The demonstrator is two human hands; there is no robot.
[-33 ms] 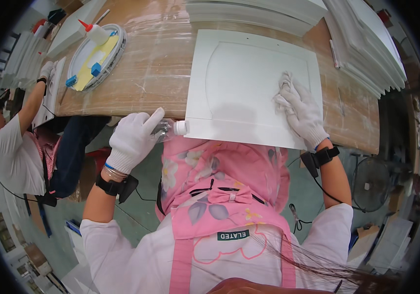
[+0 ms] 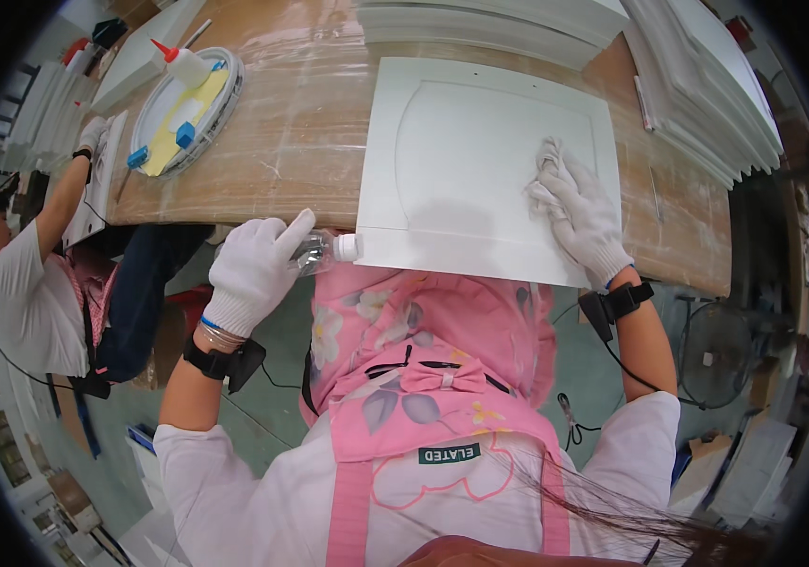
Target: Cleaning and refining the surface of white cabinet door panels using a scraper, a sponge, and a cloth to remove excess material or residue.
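A white panel (image 2: pixel 480 132) with a shallow curved groove lies on the table, its near edge jutting past the table's front edge. My right hand (image 2: pixel 586 210), in a white glove, presses a crumpled white cloth (image 2: pixel 552 175) onto the panel's right part. My left hand (image 2: pixel 255 265), also gloved, is closed around a clear plastic bottle (image 2: pixel 312 253) with a white cap (image 2: pixel 346 248). The bottle lies sideways, its cap at the panel's near left corner. I cannot tell whether cap and panel touch. My left fingers are partly hidden behind the hand.
On the film-covered table (image 2: pixel 300 113) a round lid (image 2: pixel 229 104) carries a red-tipped squeeze bottle (image 2: pixel 187 66), a yellow sheet and blue pieces. Stacked white panels (image 2: pixel 706 94) stand at the far right, more (image 2: pixel 499 24) at the back. A co-worker (image 2: pixel 36 293) is at left, a fan (image 2: pixel 714 354) at right.
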